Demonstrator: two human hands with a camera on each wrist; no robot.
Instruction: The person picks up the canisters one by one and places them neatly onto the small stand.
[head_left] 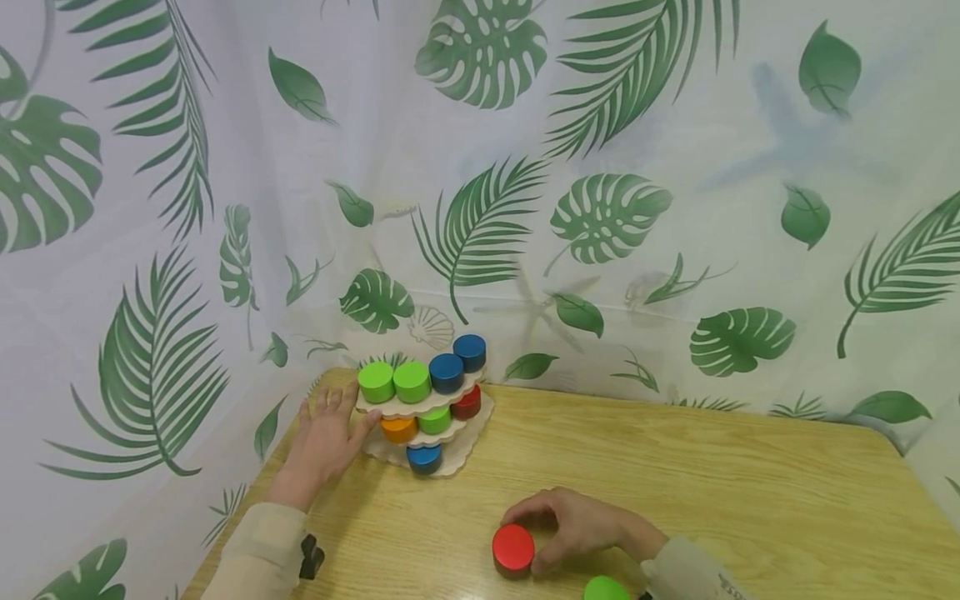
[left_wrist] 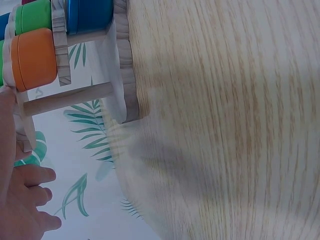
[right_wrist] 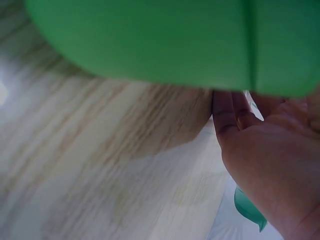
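A tiered wooden stand with scalloped boards stands at the table's back left. Its top board carries two green round blocks and two blue ones. On the middle board sit an orange block, a green one and a red one; a blue block is on the bottom board. My left hand holds the top board's left end, thumb at its front edge. Nearer me, my right hand grips a red round block between thumb and fingers.
A loose green block lies by the right wrist, partly cut off by the frame; it fills the top of the right wrist view. The wooden table meets a leaf-printed curtain at the back and left.
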